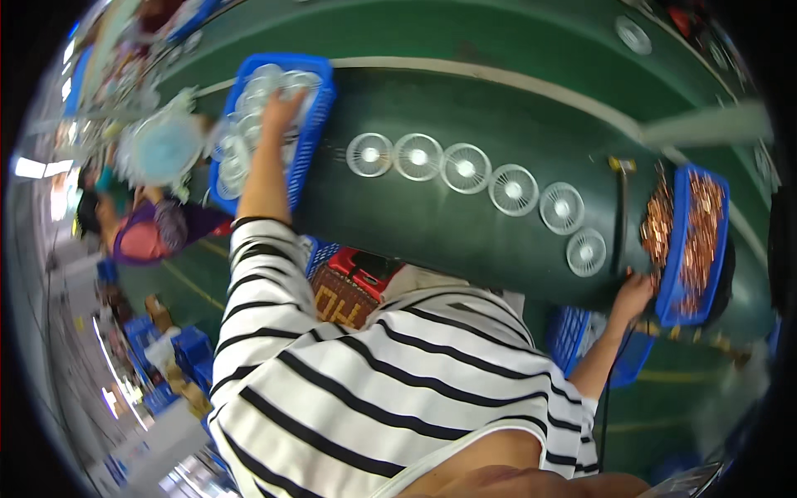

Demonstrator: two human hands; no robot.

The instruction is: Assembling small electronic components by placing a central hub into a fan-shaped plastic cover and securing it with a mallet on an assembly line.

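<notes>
A worker in a striped top spreads both arms wide, hands well apart, around a row of six clear discs point(465, 168) curving across a green surface point(398, 224). Off the row's left end, the left hand point(285, 112) reaches into a blue basket point(322, 108) heaped with more clear discs point(237, 158); whether its fingers close on one cannot be told. Off the row's right end, on the near side, the right hand point(635, 292) rests its bunched fingertips at the near tip of a loose pile of copper-coloured strips point(656, 228); any strip in its grip is too small to make out.

The right hand is nearer the row's last disc, the left hand nearer its first. Between the row's right end and the pile lies a hammer point(623, 199), its long handle pointing from far to near. A blue tray point(677, 249) of strips stands beyond the pile, its long side running much the same way. Green surface shows on both the near and far sides of the row, out to the edges.
</notes>
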